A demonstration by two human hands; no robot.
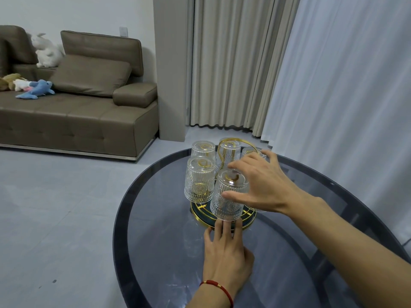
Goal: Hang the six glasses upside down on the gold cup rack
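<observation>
- Room, head view: a living room with grey floor tiles, a brown sofa [73, 103] carrying soft toys, and pale curtains [233, 63] behind. We stand at a dark oval glass table [289, 263].
- Gold cup rack [224, 218]: set on the table's far-middle part, with a round gold-rimmed base and a looped gold handle rising at the centre.
- Glasses: ribbed and clear, all mouth down on the rack. We count five plainly, and the rim of a sixth seems to show under our right wrist, though we cannot be sure of it.
- Front glass [229, 194]: nearest us, tilted slightly on its gold prong, whose tip shows through the base.
- Right hand [266, 185]: spread wide and loosely cupped around the front glass, thumb tip on its side wall and forefinger at its upturned base. We judge it a light contact, not a firm clasp.
- Left hand [224, 254]: flat and mostly open, holding nothing, fingertips [222, 225] pressed on the near rim of the rack base, just below the front glass.
- Step in hand, as we judge it: settling the front glass on its prong while we brace the rack.
- To do it well: we should keep the base pinned with our left hand, let the glass sink until it hangs steady, then ease our right fingers away straight, clear of the neighbouring left glass [200, 178].
</observation>
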